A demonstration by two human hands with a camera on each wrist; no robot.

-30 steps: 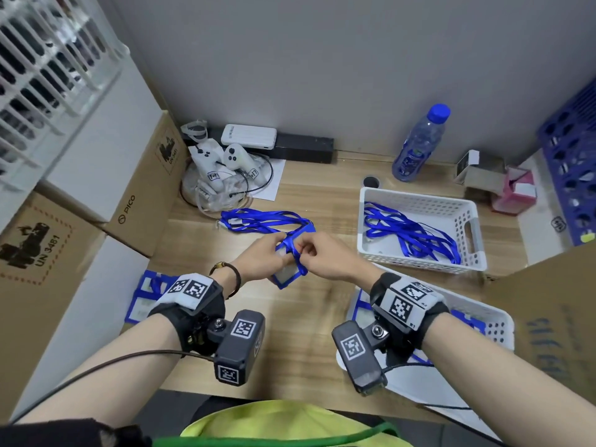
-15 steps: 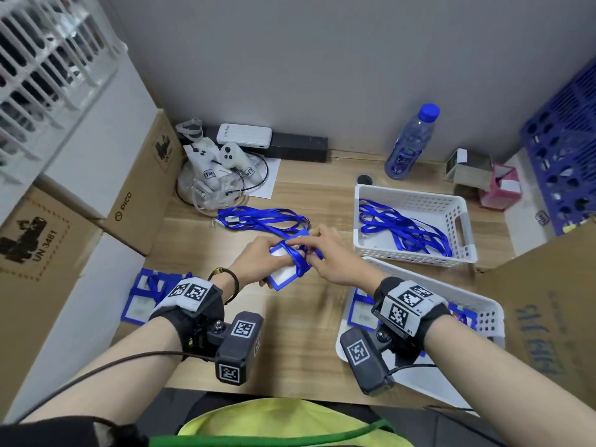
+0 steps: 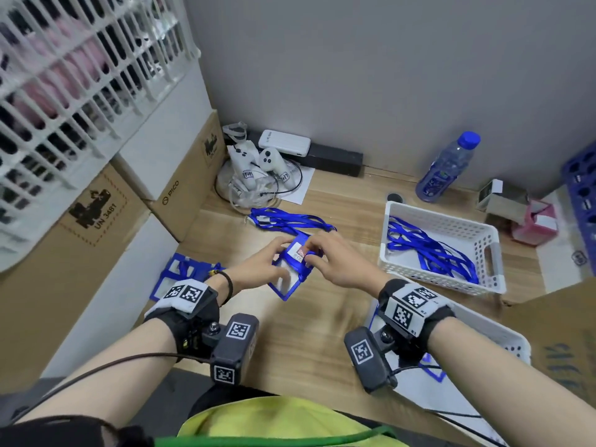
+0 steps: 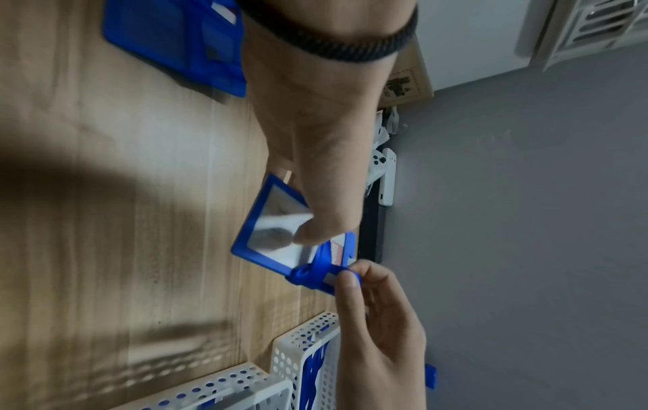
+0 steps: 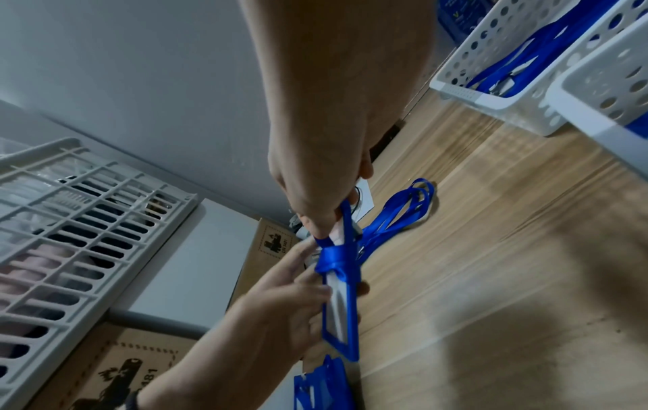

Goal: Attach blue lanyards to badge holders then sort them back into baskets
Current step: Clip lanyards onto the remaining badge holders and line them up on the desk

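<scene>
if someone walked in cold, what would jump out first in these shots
Mid-desk, the left hand and right hand meet on a blue badge holder, the right pinching a blue lanyard looped at its top edge. Far right, a white basket holds a tangle of more blue lanyards. A water bottle with a blue cap stands behind it by the wall.

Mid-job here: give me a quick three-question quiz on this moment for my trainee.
1. True or false: the left hand holds the badge holder off the table.
2. What does the right hand pinch? A) the bottle cap B) the blue lanyard at the holder's top C) a basket rim
3. What fills the far white basket?

Key: 1 true; 2 B; 3 loose blue lanyards.
</scene>
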